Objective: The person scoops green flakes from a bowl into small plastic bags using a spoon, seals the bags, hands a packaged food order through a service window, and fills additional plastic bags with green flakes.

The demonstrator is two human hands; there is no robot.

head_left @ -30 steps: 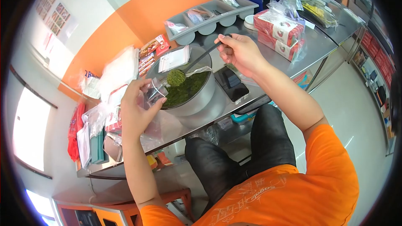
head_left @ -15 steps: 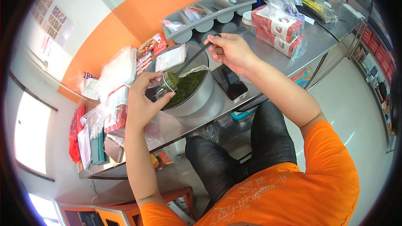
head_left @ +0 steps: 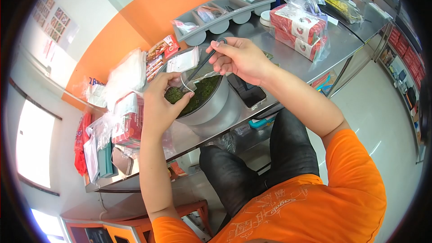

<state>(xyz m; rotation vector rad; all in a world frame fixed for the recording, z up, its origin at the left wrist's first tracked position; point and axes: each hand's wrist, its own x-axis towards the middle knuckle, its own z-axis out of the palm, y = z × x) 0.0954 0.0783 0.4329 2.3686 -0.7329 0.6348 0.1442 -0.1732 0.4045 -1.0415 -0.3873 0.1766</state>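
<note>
A round metal pot [head_left: 211, 108] holds loose dark green flakes [head_left: 204, 91]. Over its left side, my left hand [head_left: 166, 101] grips a small clear bag [head_left: 188, 83] by its mouth, between thumb and fingers. My right hand [head_left: 236, 58], above the pot's right side, pinches the upper end of a dark long-handled spoon [head_left: 201, 65]. The spoon slants down to the left, its lower end inside the bag's mouth, so its bowl is hidden. Green flakes show in the bag below the opening. A stack of white packets [head_left: 183, 61] lies at the pot's back edge.
Right of the pot lies a dark phone [head_left: 247, 92]. Behind stands a grey compartment tray [head_left: 225, 15] with bagged items. Red boxes in plastic [head_left: 299, 29] sit at the back right, others [head_left: 128, 119] at the left. The steel table's edge [head_left: 198, 146] runs before my legs.
The spoon, earlier heaped with green flakes above the pot, has moved left and down into the bag. My right hand went left with it; my left hand shifted slightly right and up.
</note>
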